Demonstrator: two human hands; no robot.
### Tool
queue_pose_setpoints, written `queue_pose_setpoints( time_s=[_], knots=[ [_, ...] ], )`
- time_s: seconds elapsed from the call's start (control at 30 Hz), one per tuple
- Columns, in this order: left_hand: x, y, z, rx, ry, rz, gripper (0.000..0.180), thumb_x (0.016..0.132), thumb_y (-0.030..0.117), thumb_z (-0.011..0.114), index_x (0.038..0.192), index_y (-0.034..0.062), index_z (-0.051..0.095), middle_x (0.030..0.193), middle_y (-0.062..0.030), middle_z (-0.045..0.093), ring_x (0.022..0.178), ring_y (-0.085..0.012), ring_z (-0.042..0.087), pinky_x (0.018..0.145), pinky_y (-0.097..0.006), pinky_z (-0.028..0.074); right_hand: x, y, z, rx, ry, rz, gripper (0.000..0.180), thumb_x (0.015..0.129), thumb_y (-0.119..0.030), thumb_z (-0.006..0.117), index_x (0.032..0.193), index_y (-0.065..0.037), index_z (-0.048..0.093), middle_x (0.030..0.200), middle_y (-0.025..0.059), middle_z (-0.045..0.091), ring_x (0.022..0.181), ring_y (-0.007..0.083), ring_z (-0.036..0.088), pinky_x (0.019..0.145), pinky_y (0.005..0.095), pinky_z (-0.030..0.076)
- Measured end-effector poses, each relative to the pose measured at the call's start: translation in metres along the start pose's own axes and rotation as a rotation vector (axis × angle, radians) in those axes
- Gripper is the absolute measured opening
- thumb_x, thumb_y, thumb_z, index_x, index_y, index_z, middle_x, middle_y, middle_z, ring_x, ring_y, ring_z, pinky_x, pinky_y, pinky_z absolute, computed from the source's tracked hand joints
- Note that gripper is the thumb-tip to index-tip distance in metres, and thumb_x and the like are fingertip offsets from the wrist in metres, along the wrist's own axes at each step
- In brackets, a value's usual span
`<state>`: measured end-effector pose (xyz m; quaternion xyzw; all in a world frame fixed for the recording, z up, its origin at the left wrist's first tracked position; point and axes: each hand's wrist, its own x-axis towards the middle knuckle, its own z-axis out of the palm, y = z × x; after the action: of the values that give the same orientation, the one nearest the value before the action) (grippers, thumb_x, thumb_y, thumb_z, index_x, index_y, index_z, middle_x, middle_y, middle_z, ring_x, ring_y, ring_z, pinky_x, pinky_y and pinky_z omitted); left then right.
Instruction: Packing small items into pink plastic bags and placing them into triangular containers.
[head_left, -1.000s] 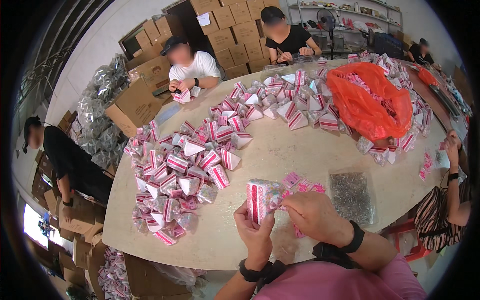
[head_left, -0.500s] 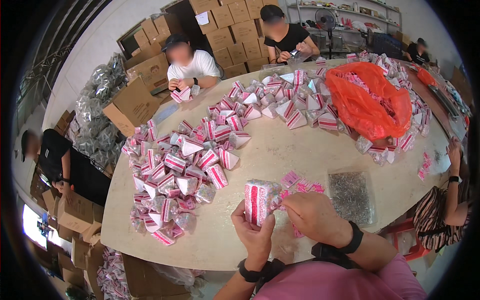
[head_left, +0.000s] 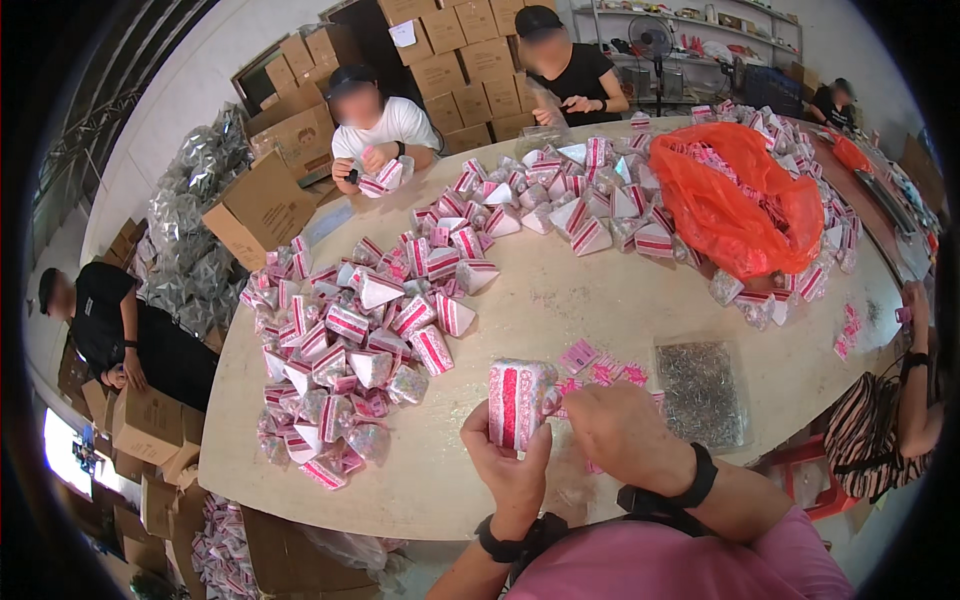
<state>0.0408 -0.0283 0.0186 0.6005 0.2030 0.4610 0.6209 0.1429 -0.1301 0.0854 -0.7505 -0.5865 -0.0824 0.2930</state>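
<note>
Both hands on pink-striped packet (head_left: pixel 518 402): left hand (head_left: pixel 510 462) grip clamped, right hand (head_left: pixel 628 434) pinching edge.

Little change overall. View has drifted slightly, so the whole scene sits a touch higher and further left than 1.0 s ago. Small packet with pink-red stripe (head_left: pixel 517 402) stays upright in the left hand (head_left: pixel 508 468), now marginally higher against the tabletop (head_left: pixel 560 300). Right hand (head_left: pixel 628 436) has closed in a bit on the packet's right edge, fingertips at it. Person in black at the left edge (head_left: pixel 100 320) has shifted: lower in frame earlier, now sitting higher and more upright. Person in white across the tabletop (head_left: pixel 375 125) still handles a packet, hands slightly moved
</note>
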Motion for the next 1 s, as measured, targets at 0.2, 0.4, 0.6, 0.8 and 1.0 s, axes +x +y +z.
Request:
queue_pose_setpoints(
  time_s=[0.2, 0.4, 0.6, 0.8, 1.0],
  knots=[
    [0.002, -0.002, 0.001, 0.098, 0.027, 0.027, 0.057, 0.073, 0.002, 0.07, 0.118, -0.0025, 0.036, 0.111, -0.0111, 0.042, 0.101, -0.0158, 0.048, 0.089, -0.029, 0.042, 0.002, 0.006, 0.006, 0.016, 0.011, 0.015, 0.011, 0.074, -0.007, 0.055, 0.084, -0.003, 0.056, 0.07, 0.0122, 0.058, 0.063, 0.0305, 0.059, 0.056, 0.0402, 0.044],
    [0.005, -0.004, -0.002, 0.293, -0.013, 0.181, 0.054, 0.072, 0.002, 0.07, 0.115, -0.002, 0.038, 0.107, -0.0107, 0.043, 0.099, -0.016, 0.049, 0.087, -0.031, 0.042, 0.002, 0.006, 0.007, -0.03, 0.052, -0.015, 0.008, 0.072, -0.005, 0.056, 0.08, -0.004, 0.054, 0.065, 0.0109, 0.055, 0.06, 0.0302, 0.056, 0.055, 0.0406, 0.042],
    [0.009, -0.011, -0.002, 0.368, 0.008, 0.24, 0.057, 0.068, 0.005, 0.074, 0.114, -0.0014, 0.041, 0.106, -0.0135, 0.043, 0.096, -0.0204, 0.047, 0.086, -0.034, 0.04, 0.001, 0.008, 0.014, -0.051, 0.066, -0.029, 0.009, 0.071, -0.005, 0.057, 0.079, -0.004, 0.053, 0.065, 0.0104, 0.053, 0.059, 0.0295, 0.055, 0.056, 0.04, 0.042],
    [0.009, -0.01, 0.002, 0.352, 0.01, 0.172, 0.056, 0.069, 0.007, 0.074, 0.114, -0.0016, 0.041, 0.104, -0.0131, 0.044, 0.095, -0.0203, 0.048, 0.083, -0.033, 0.041, 0.002, 0.009, 0.015, -0.165, 0.038, -0.059, 0.013, 0.069, -0.005, 0.057, 0.081, -0.004, 0.053, 0.068, 0.0097, 0.055, 0.061, 0.0277, 0.057, 0.057, 0.038, 0.042],
    [0.008, -0.013, 0.001, 0.374, 0.015, 0.202, 0.056, 0.069, 0.006, 0.074, 0.113, -0.0022, 0.04, 0.103, -0.013, 0.042, 0.093, -0.0196, 0.047, 0.081, -0.032, 0.041, 0.002, 0.018, 0.027, 0.136, 0.075, 0.103, 0.005, 0.078, -0.005, 0.053, 0.082, -0.003, 0.054, 0.067, 0.0148, 0.055, 0.063, 0.0331, 0.056, 0.056, 0.0418, 0.042]
  ],
)
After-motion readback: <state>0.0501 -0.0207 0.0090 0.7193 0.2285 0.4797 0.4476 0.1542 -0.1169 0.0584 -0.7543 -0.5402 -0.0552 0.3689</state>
